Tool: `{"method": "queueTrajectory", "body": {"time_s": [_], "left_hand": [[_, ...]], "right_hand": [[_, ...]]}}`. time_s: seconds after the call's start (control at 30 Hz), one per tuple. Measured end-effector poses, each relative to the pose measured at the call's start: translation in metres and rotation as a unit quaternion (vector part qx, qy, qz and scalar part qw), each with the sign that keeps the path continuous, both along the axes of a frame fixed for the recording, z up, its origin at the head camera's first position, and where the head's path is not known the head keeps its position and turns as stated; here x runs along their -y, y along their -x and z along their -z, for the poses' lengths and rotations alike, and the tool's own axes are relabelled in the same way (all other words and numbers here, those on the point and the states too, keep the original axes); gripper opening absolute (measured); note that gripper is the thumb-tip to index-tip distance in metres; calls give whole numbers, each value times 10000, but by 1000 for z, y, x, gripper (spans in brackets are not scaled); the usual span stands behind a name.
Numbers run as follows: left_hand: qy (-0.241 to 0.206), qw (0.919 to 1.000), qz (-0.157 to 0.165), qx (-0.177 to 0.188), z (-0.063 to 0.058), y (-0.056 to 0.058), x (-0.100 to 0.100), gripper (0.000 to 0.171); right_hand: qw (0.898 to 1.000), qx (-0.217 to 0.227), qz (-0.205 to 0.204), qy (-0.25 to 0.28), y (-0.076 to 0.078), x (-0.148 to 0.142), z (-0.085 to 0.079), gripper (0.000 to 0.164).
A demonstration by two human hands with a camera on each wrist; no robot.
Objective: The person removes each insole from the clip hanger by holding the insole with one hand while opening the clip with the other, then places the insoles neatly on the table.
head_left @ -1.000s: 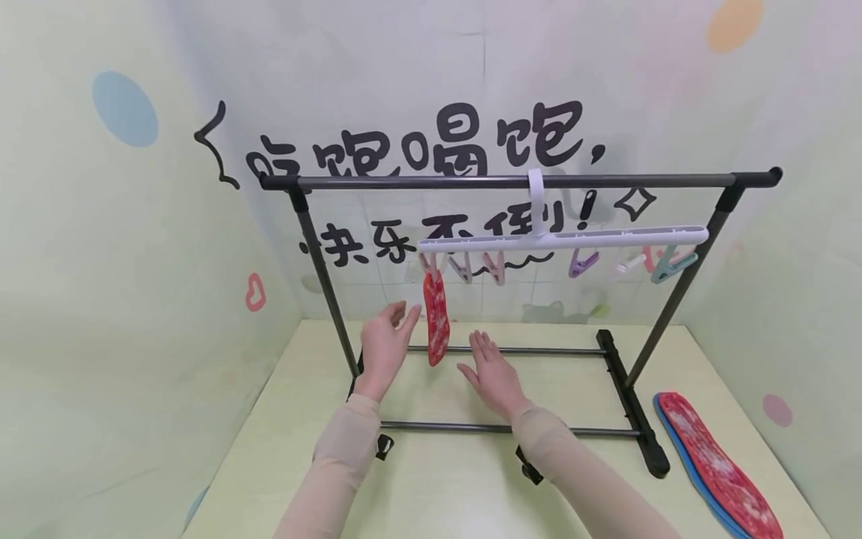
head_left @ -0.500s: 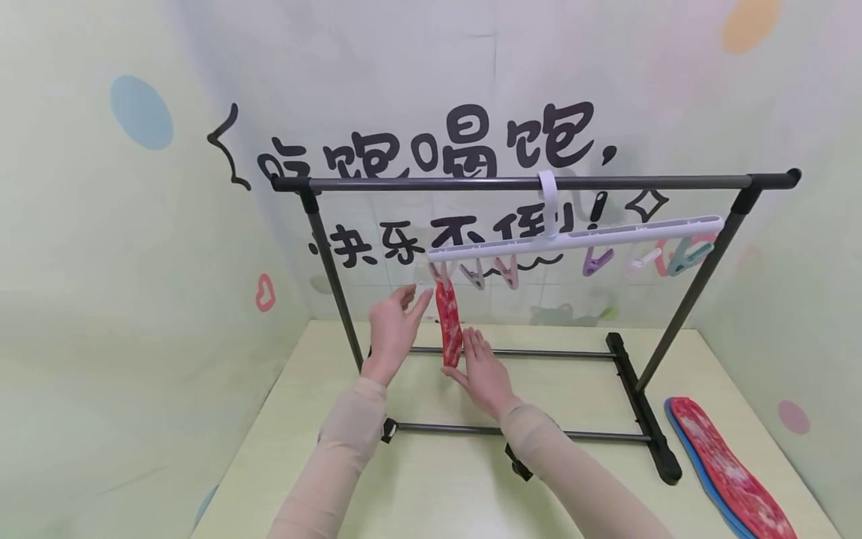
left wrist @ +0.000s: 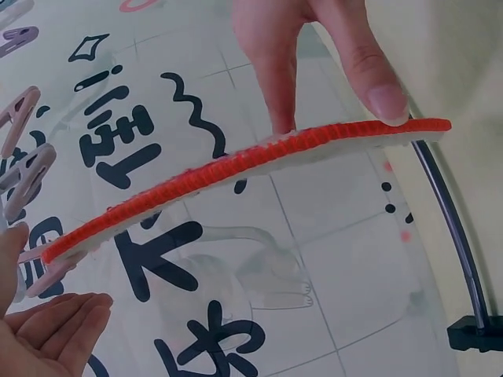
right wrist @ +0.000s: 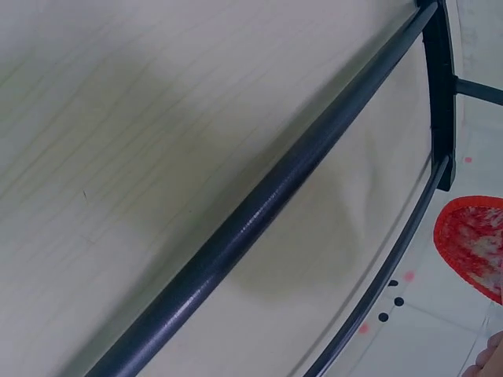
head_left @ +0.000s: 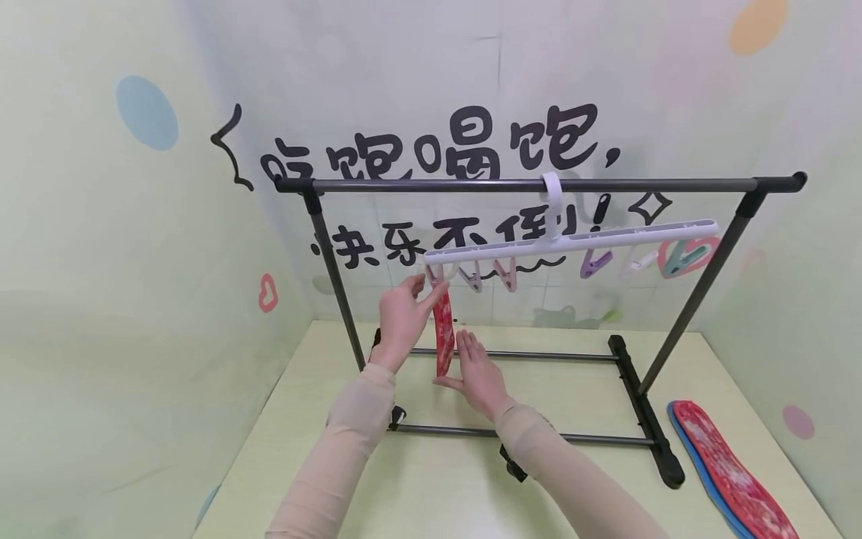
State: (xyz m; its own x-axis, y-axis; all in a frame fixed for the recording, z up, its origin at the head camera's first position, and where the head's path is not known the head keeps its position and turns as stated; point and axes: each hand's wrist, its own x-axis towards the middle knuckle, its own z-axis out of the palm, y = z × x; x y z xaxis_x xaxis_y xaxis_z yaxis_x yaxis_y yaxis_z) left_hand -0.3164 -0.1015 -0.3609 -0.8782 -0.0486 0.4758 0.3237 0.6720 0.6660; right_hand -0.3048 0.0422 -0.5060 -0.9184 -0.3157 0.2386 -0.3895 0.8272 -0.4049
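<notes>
A red mottled insole (head_left: 443,333) hangs upright from the leftmost pink clip (head_left: 433,275) of a pale lilac hanger (head_left: 498,248). My left hand (head_left: 402,318) is raised beside that clip, thumb and fingers spread to either side of the insole's top. In the left wrist view, the left fingers (left wrist: 67,330) are loosely extended near the clipped end. My right hand (head_left: 481,378) is at the insole's lower part with straight fingers; its thumb (left wrist: 389,104) touches the red edge in the left wrist view. The right wrist view catches only the insole's rounded end (right wrist: 475,243) and some fingertips.
The hanger hooks over the dark top bar (head_left: 417,186) of a standing rack. Several other clips, including a purple one (head_left: 595,263) and a teal one (head_left: 685,258), dangle from it. More insoles (head_left: 734,471), red on blue, lie stacked on the table at right.
My left hand has risen and moved rightward to the clip. The right hand has come left against the insole, which has turned more edge-on. The hanger has tilted, its right end higher.
</notes>
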Motion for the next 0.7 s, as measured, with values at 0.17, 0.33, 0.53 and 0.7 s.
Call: {"method": "queueTrajectory", "body": {"time_s": [0.17, 0.33, 0.53, 0.7], "left_hand": [[-40, 9998, -41, -193, -2, 1, -7, 50], [-175, 9987, -12, -476, -2, 2, -10, 40], [-238, 9980, -26, -576, 1, 3, -12, 36], [-220, 9978, -1, -631, 2, 2, -12, 38]], "right_hand": [[10000, 80, -34, 8, -3, 2, 4, 101], [9999, -50, -75, 89, -7, 4, 7, 102], [9998, -102, 5, 186, -12, 7, 10, 105], [9993, -269, 151, 213, -15, 12, 13, 101]]}}
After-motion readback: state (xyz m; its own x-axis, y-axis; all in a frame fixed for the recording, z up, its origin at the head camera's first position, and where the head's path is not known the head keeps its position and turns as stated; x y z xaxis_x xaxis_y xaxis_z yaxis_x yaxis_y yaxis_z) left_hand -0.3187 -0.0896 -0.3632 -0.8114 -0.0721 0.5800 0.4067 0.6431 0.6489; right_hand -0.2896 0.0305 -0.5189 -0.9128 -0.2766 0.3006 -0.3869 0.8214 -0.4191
